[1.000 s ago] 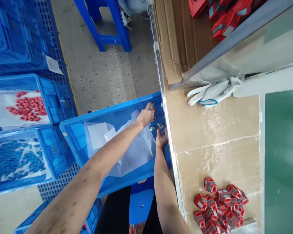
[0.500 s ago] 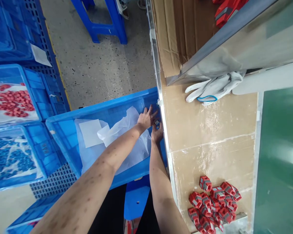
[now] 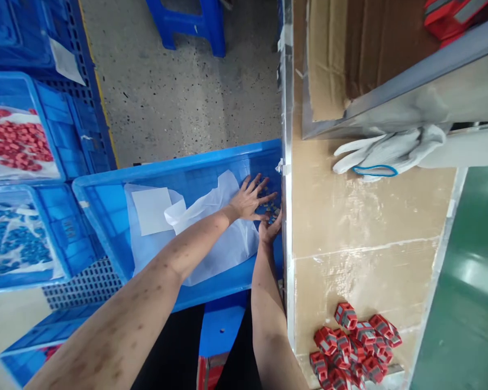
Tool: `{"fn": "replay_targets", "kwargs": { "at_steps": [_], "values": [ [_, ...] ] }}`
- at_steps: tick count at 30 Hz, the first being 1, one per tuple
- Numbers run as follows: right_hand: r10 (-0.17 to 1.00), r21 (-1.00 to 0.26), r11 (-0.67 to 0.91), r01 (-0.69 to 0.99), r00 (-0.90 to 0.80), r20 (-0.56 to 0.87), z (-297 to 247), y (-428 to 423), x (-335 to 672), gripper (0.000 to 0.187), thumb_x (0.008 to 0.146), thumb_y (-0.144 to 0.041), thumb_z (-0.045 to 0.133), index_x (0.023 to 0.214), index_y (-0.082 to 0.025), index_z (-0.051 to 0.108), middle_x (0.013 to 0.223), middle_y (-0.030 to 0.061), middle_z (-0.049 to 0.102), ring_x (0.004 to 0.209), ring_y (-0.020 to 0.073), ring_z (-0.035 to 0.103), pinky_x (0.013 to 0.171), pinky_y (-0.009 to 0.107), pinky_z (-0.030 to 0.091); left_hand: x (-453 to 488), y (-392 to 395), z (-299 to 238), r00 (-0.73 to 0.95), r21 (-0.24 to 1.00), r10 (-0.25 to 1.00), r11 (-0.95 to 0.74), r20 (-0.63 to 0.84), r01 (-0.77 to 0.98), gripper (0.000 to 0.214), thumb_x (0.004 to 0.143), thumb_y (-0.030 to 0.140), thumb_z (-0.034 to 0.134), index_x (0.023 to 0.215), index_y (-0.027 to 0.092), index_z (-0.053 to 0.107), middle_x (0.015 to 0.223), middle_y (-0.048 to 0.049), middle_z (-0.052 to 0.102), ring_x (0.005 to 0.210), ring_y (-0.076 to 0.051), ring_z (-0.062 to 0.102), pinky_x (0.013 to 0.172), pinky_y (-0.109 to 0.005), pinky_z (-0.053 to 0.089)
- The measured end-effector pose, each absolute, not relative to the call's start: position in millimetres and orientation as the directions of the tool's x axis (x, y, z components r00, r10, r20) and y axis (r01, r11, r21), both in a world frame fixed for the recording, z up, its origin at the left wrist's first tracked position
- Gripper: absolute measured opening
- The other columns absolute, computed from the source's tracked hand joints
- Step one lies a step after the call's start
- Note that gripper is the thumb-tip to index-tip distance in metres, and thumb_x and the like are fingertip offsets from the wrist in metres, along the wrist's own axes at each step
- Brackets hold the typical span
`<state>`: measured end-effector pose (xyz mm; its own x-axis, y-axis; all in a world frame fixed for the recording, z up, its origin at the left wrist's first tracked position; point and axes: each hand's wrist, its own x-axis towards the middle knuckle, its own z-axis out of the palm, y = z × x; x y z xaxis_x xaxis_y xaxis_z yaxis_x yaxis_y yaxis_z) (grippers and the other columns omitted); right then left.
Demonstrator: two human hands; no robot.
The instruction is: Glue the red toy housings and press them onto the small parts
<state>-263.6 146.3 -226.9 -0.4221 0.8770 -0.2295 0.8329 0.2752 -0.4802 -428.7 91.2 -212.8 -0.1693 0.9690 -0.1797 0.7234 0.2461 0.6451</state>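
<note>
My left hand (image 3: 249, 200) reaches into the right end of a long blue crate (image 3: 174, 162), its fingers spread and stretched out over a scatter of small blue-and-grey parts (image 3: 272, 210). Too little shows to name their kind. Just below, tight against the table edge, my right hand (image 3: 270, 229) is cupped with thumb and fingers apart beside the same parts. Some of its fingers are hidden. Translucent plastic sheeting (image 3: 211, 244) lies in the crate under my left forearm, with a white paper sheet (image 3: 152, 210) at its left.
The cardboard-covered table (image 3: 361, 216) holds a pile of red-and-grey toy-like pieces (image 3: 352, 349) and a white glove (image 3: 390, 151). Left stand crates with red parts (image 3: 20, 143) and blue parts (image 3: 16, 238). A blue stool (image 3: 191, 24) stands on the floor ahead.
My left hand's fingers have spread wider, and more small parts show between my hands. One small part showed by my right hand before. The view has shifted slightly.
</note>
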Motion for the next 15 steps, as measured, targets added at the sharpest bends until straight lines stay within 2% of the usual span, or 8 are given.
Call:
{"fn": "replay_targets", "kwargs": {
  "at_steps": [3,5,7,9,12,15],
  "values": [
    [0.937,-0.462,0.181,0.868,-0.295,-0.186,-237.6,144.5,-262.3,0.039,0.103,-0.043,0.069,0.135,-0.021,0.065,0.141,0.0106,0.066,0.122,0.0259,0.068,0.104,0.049,0.061,-435.7,92.5,-223.3,-0.08,0.671,0.989,0.145,-0.127,0.727,0.094,0.074,0.062,0.09,0.155,0.024,0.06,0.175,-0.0256,0.032,0.162,-0.057,0.02,0.127,-0.077,0.014],
    [0.96,-0.459,0.14,0.877,-0.233,-0.153,-244.4,147.4,-265.1,0.036,0.107,-0.043,0.062,0.135,-0.021,0.066,0.137,0.0121,0.069,0.123,0.0274,0.069,0.107,0.051,0.059,-437.0,92.2,-229.8,-0.043,0.673,0.994,0.1,-0.101,0.733,0.098,0.072,0.061,0.092,0.156,0.025,0.059,0.175,-0.0249,0.033,0.162,-0.056,0.021,0.127,-0.077,0.013],
    [0.974,-0.47,0.121,0.875,-0.197,-0.116,-249.8,152.9,-270.4,0.04,0.111,-0.039,0.047,0.136,-0.015,0.068,0.129,0.0175,0.073,0.126,0.0337,0.069,0.11,0.054,0.057,-434.3,92.8,-234.9,-0.034,0.679,0.996,0.08,-0.08,0.73,0.091,0.076,0.057,0.09,0.156,0.025,0.059,0.174,-0.0245,0.035,0.161,-0.056,0.024,0.128,-0.077,0.014],
    [0.978,-0.492,0.127,0.862,-0.19,-0.081,-253.6,159.1,-276.8,0.051,0.11,-0.034,0.035,0.141,-0.007,0.065,0.127,0.024,0.073,0.134,0.0401,0.066,0.115,0.056,0.053,-428.3,95.5,-238.2,-0.019,0.708,0.998,0.054,-0.056,0.704,0.078,0.084,0.048,0.085,0.154,0.025,0.061,0.17,-0.0234,0.043,0.16,-0.053,0.03,0.128,-0.073,0.022],
    [0.971,-0.542,0.169,0.823,-0.233,-0.05,-257.1,167.7,-286.0,0.057,0.105,-0.028,0.03,0.15,-0.005,0.056,0.142,0.026,0.066,0.14,0.0385,0.063,0.12,0.056,0.049,-417.8,101.7,-239.8,-0.044,0.768,0.999,0.032,-0.005,0.64,0.062,0.092,0.031,0.072,0.153,0.02,0.062,0.161,-0.0214,0.055,0.156,-0.048,0.038,0.127,-0.065,0.033],
    [0.952,-0.608,0.214,0.764,-0.303,-0.045,-259.1,176.6,-293.7,0.059,0.102,-0.027,0.027,0.15,-0.007,0.056,0.147,0.0239,0.064,0.138,0.0356,0.065,0.118,0.054,0.052,-411.2,106.0,-239.2,-0.164,0.829,0.985,0.048,0.053,0.557,0.062,0.091,0.026,0.067,0.152,0.016,0.061,0.159,-0.0215,0.056,0.154,-0.044,0.042,0.128,-0.063,0.033]
  ]
}}
